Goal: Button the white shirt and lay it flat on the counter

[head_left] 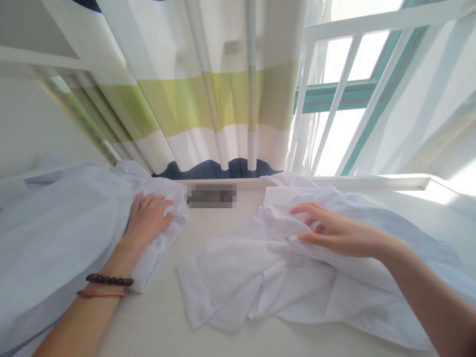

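Two white garments lie on a pale flat surface (148,322). Spread over the left side is one white garment (67,218), with my left hand (148,218) resting on its bunched edge, fingers apart and pressing lightly down. The other, a crumpled white garment (290,277), covers the middle and right. Over its upper folds is my right hand (323,228), fingers curved and apart, thumb near the cloth. I cannot tell whether the right fingertips pinch any fabric. Dark beaded and thin reddish bracelets are on my left wrist.
A raised white edge (390,182) runs along the back, below white railing bars (336,106). Behind hangs a white, green and navy curtain (223,99). A teal-framed window (334,96) lets in bright light at the right. A blurred-out dark object (211,196) lies between the garments.
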Demonstrator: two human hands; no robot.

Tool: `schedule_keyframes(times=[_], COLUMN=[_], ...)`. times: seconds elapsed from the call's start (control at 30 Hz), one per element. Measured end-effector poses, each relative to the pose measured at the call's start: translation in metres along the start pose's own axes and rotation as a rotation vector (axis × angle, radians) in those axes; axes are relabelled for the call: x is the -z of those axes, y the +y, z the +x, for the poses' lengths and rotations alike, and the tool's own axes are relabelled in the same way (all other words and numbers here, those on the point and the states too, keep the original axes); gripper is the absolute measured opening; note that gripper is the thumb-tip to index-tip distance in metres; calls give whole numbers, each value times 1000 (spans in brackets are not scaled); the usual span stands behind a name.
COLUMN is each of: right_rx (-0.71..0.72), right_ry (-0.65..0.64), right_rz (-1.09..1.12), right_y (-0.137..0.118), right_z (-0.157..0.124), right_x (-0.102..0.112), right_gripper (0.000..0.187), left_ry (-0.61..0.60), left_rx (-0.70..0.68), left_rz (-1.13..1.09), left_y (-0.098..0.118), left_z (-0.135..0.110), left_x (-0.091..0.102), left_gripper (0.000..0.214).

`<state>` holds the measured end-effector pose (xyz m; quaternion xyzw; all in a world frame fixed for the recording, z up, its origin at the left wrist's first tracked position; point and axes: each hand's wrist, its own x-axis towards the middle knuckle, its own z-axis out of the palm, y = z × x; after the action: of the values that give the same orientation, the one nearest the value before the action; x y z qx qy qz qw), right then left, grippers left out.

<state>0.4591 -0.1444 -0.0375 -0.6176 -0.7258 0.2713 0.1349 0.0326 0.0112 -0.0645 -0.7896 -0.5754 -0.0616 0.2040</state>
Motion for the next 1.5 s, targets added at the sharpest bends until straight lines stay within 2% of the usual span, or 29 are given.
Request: schedule_keyframes(times=[0.07, 0.17, 0.23, 0.27, 0.33, 0.4, 0.43, 0.47, 0.57, 0.63, 0.7, 0.77, 0.9, 0.93, 0.97, 1.0, 1.03, 1.13, 1.17, 1.2, 1.23, 1.3, 1.33, 1.4, 1.47, 1.5], right_rx=[-116, -260, -331, -360, -394, -350, -300, -229, -16, 88, 126, 101, -23, -61, -90, -101, -90, -2, 5, -7, -31, -65, -68, -59, -76, -97], right_ry=[132, 361, 414, 392, 299, 222, 211, 204, 176, 166, 209, 337, 741, 791, 784, 719, 593, 39, -81, -147, -157, -24, 88, 396, 702, 801], right_rz=[11, -143, -238, -236, -164, -63, -24, 16, 159, 246, 263, 187, 50, 51, 66, 91, 125, 199, 195, 181, 167, 164, 177, 224, 294, 341], right_y=[11, 42, 62, 69, 75, 67, 60, 51, 28, 20, 19, 21, 23, 22, 20, 17, 15, 7, 5, 3, 1, -1, -2, -2, -1, 1], right_z=[-6, -8, -7, -6, -6, -8, -10, -11, -16, -17, -17, -17, -23, -27, -30, -34, -36, -36, -34, -33, -32, -34, -37, -44, -47, -47], right_x=[15, 25, 26, 27, 27, 30, 32, 35, 39, 41, 42, 45, 55, 58, 60, 61, 60, 53, 50, 49, 49, 54, 58, 66, 70, 70], right_gripper=[56, 68, 77, 80, 78, 63, 54, 47, 38, 38, 37, 34, 35, 38, 41, 43, 46, 52, 48, 41, 34, 27, 29, 33, 38, 40], left_ry=[4, 94, 111, 40, -268, -569, -676, -743, -732, -739, -766, -745, -515, -441, -369, -299, -232, -70, -32, 5, 40, 104, 137, 188, 152, 73], left_rx=[-51, -120, -167, -206, -308, -359, -370, -371, -357, -403, -511, -591, -507, -469, -433, -405, -385, -352, -339, -320, -298, -268, -264, -264, -266, -268], left_rz=[-9, -106, -276, -386, -582, -683, -721, -746, -777, -773, -792, -855, -973, -983, -989, -1000, -1022, -1122, -1141, -1149, -1159, -1243, -1324, -1511, -1653, -1681], left_y=[12, 40, 66, 80, 111, 141, 155, 167, 195, 207, 210, 205, 179, 173, 169, 166, 166, 168, 168, 168, 167, 162, 159, 153, 150, 149], left_z=[2, 5, 6, 7, 12, 22, 28, 36, 60, 69, 71, 68, 61, 60, 59, 57, 56, 53, 52, 51, 50, 47, 46, 43, 41, 41], left_x=[7, 19, 31, 38, 54, 70, 77, 83, 92, 94, 96, 102, 120, 125, 129, 133, 135, 139, 139, 140, 141, 146, 150, 158, 162, 161], left_gripper=[34, 39, 45, 50, 59, 70, 78, 84, 98, 91, 62, 39, 32, 32, 31, 31, 31, 27, 25, 24, 23, 25, 30, 40, 54, 63])
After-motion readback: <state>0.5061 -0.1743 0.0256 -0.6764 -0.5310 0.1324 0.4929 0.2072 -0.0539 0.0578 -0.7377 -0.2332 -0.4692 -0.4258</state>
